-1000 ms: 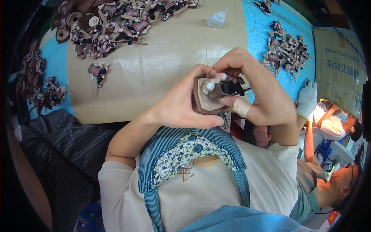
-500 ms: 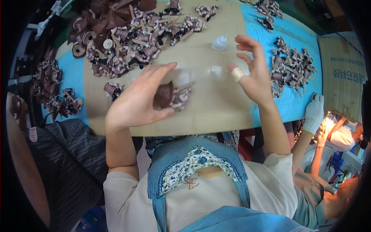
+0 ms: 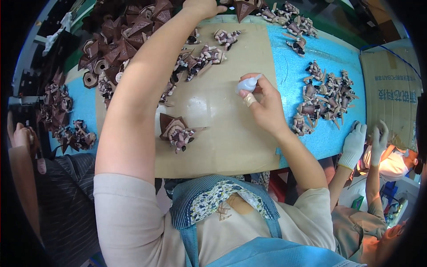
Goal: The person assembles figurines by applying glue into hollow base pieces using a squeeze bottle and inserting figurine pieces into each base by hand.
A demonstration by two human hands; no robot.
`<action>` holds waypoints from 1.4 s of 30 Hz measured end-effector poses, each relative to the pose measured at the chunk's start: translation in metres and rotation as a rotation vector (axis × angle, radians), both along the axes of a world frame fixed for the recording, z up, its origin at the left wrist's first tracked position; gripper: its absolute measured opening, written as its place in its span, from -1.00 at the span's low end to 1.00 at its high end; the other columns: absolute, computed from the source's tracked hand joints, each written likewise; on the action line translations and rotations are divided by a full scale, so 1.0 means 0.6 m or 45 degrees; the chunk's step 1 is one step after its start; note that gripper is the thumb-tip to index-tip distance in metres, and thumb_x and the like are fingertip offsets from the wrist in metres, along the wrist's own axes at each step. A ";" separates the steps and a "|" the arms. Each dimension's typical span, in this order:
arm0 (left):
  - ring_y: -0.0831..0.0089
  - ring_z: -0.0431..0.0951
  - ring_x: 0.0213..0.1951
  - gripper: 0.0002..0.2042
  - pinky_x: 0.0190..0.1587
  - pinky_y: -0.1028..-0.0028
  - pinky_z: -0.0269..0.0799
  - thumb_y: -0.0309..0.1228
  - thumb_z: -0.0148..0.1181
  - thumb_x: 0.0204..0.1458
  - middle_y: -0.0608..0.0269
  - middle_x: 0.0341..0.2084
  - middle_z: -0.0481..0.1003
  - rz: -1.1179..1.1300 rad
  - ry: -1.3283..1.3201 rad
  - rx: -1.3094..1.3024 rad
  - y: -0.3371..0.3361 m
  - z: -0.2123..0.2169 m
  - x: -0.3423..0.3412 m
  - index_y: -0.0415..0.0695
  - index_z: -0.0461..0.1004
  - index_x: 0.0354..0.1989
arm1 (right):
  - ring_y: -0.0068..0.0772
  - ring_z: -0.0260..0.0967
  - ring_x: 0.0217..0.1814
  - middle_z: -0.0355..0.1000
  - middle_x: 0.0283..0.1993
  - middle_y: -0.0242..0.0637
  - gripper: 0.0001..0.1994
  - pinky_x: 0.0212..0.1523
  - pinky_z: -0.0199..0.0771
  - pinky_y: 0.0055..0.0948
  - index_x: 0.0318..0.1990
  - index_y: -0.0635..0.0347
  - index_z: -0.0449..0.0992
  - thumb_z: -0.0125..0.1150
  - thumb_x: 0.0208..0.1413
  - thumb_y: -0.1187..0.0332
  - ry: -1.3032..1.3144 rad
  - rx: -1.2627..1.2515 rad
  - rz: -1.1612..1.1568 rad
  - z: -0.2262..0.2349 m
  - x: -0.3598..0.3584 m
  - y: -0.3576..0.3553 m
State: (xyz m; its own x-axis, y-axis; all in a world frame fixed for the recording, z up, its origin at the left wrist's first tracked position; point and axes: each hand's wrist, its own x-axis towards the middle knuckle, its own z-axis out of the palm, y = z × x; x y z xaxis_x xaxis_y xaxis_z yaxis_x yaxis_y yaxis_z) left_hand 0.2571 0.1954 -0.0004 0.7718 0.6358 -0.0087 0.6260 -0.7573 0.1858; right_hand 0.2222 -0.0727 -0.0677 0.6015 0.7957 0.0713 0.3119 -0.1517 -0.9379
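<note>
My right hand (image 3: 266,100), a bandage on its thumb, is closed around a small translucent squeeze bottle (image 3: 247,85) with a pointed nozzle. My left arm stretches to the far side of the table. There my left hand (image 3: 202,7) is at the upper edge of the picture beside the brown pointed pieces (image 3: 120,42). Most of its fingers are cut off, so I cannot tell whether it holds anything. Nearer to me, a small painted figurine (image 3: 179,135) lies against a brown pointed piece (image 3: 168,122) on the tan tabletop (image 3: 222,147).
Several figurines (image 3: 327,95) lie on the blue sheet (image 3: 284,66) at right. More figurines (image 3: 209,55) are scattered farther back, partly behind my left arm. A cardboard box (image 3: 391,89) stands at far right. Co-workers' hands (image 3: 356,140) show at both sides, gloved on the right.
My right hand has taken up the squeeze bottle from the table. My left hand has left the figurine and brown piece, which now lie on the tabletop, and reached to the far edge.
</note>
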 end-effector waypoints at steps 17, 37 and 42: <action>0.21 0.53 -0.63 -0.42 -0.67 0.37 0.50 0.10 -0.36 0.16 0.09 -0.34 0.46 -0.061 -0.605 -2.558 -0.232 0.031 -0.269 -0.18 0.34 -0.02 | -0.48 0.29 -0.15 0.32 -0.17 -0.25 -0.61 -0.10 0.30 -0.48 0.08 0.31 0.23 0.04 0.22 0.24 0.712 0.955 0.149 0.094 -0.066 -0.061; 0.49 0.41 -0.06 -0.35 0.02 0.46 0.33 -0.46 0.42 -0.19 0.20 -0.11 0.39 -0.307 -1.096 -1.768 -0.351 -0.044 -0.400 -0.24 0.19 0.08 | -0.19 0.45 -0.30 0.49 -0.31 -0.12 -0.73 -0.25 0.41 -0.41 -0.23 0.30 0.50 0.37 -0.16 0.48 -0.425 0.112 0.134 0.167 -0.071 -0.148; 0.51 0.40 -0.04 -0.34 0.03 0.47 0.33 -0.48 0.42 -0.21 0.21 -0.11 0.38 -0.209 -1.099 -1.918 -0.361 -0.037 -0.398 -0.23 0.16 0.07 | -0.17 0.42 -0.40 0.51 -0.33 -0.13 -0.68 -0.38 0.37 -0.36 -0.24 0.30 0.51 0.38 -0.24 0.48 -0.762 0.138 0.233 0.191 -0.084 -0.140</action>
State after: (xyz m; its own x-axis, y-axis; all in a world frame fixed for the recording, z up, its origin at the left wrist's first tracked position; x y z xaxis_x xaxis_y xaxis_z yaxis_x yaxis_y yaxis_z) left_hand 0.0184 -0.0210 -0.0227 0.9231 0.3805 -0.0554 -0.0826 0.3370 0.9379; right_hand 0.1720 -0.1569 0.0469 0.2874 0.8514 0.4388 0.7990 0.0396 -0.6001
